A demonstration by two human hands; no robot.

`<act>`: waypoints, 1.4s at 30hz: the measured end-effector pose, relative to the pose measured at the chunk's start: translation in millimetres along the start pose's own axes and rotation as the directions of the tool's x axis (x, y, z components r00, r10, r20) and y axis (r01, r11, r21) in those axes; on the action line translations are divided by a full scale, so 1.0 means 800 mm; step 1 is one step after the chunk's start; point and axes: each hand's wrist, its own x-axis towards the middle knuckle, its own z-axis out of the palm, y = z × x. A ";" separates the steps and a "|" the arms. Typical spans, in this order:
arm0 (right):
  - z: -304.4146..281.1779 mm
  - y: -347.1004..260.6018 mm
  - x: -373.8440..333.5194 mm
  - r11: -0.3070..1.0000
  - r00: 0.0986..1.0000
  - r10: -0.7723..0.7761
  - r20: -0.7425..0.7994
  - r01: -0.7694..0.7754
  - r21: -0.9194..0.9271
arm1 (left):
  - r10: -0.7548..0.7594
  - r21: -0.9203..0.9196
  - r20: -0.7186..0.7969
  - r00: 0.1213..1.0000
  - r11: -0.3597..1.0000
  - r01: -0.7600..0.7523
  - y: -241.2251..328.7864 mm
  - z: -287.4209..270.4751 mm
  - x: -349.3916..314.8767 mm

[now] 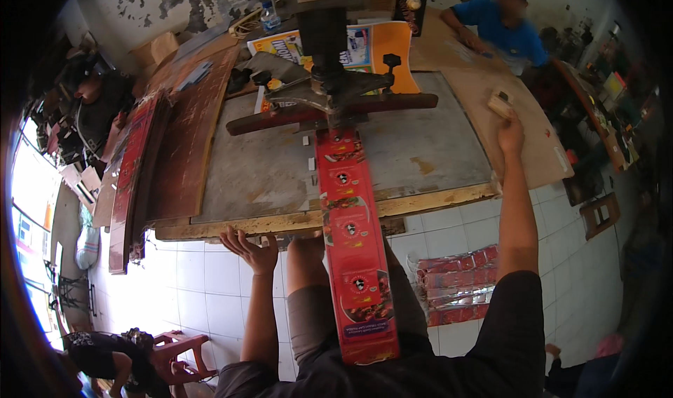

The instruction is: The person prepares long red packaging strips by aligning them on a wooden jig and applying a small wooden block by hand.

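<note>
My left hand rests at the front wooden edge of the worktable, fingers spread, holding nothing. Out to the right, my right hand is closed on a small tan block with a dark patch on top, above the brown board. A long red printed packaging strip runs from beneath a dark metal press toward me, past the table edge and over my lap. The press has a dark crossbar lying across the strip's far end.
Small white pieces lie beside the strip. Stacked red strips and brown boards stand at left. Plastic-wrapped red bundles lie on the tiled floor. Across the table sits a person in a blue shirt. A red stool is at lower left.
</note>
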 end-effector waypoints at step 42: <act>-0.011 -0.014 -0.005 0.998 0.993 -0.010 0.118 0.002 0.066 | -0.001 0.013 -0.002 1.000 1.000 0.001 -0.007 0.013 -0.007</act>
